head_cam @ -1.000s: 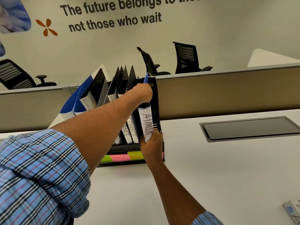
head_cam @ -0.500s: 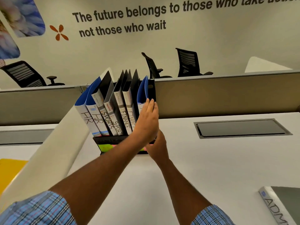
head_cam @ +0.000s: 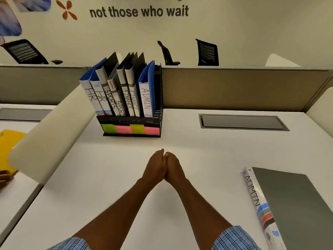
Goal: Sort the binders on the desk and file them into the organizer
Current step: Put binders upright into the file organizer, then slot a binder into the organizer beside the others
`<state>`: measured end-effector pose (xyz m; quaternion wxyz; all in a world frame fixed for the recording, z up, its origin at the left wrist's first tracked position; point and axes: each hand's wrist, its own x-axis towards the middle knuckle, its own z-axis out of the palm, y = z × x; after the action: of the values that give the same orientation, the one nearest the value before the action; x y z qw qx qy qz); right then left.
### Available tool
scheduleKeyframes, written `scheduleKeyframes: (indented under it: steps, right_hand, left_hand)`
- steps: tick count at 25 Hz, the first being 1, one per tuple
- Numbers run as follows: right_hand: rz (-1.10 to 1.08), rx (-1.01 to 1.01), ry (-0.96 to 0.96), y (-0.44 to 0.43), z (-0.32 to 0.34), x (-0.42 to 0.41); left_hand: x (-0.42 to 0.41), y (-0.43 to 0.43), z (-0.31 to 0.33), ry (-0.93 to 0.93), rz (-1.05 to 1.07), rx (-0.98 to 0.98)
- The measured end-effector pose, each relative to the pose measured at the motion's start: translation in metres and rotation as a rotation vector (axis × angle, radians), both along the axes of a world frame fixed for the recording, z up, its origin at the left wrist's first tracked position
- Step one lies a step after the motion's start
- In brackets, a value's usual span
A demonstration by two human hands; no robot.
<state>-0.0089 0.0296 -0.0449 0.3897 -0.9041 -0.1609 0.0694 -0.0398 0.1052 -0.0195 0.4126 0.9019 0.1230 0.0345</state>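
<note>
**Hands pressed together, empty**

Left hand [head_cam: 156,167] and right hand [head_cam: 174,168]: fingers straight, palms flat against each other, holding nothing. Ahead: black organizer [head_cam: 156,121], seven binders upright. Right of hands: grey ADMIN binder [head_cam: 281,204] flat on desk [head_cam: 111,177].

Black mesh office chairs [head_cam: 207,52] stand behind a grey partition [head_cam: 234,87] beneath wall lettering [head_cam: 138,11] reading "not those who wait" and an orange flower motif [head_cam: 66,10]. A grey recessed cable hatch [head_cam: 242,122] sits in the white table [head_cam: 108,177]; a yellow object [head_cam: 9,147] lies far left.
</note>
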Motion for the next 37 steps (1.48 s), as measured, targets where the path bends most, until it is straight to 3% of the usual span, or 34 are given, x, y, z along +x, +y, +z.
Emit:
scheduleKeyframes:
  steps: [5,11,19,27,37]
  right_hand:
    - [-0.062,-0.124,0.0,-0.038,-0.013,-0.035]
    - [-0.237,-0.225,0.021,-0.088,-0.022,-0.068]
    - [-0.513,-0.224,0.021,-0.147,-0.01,-0.116]
    - [-0.742,-0.065,-0.058,-0.247,0.004,-0.121]
    - [-0.957,-0.013,0.06,-0.437,-0.009,-0.074]
  left_hand:
    - [-0.029,-0.026,-0.019,0.105,0.061,-0.13]
    - [-0.06,-0.054,-0.041,0.18,0.104,-0.415]
    - [-0.087,-0.11,-0.057,0.357,0.101,-0.765]
    - [-0.073,-0.201,-0.053,0.504,0.034,-0.756]
    - [-0.03,-0.329,-0.054,0.424,0.202,-0.531]
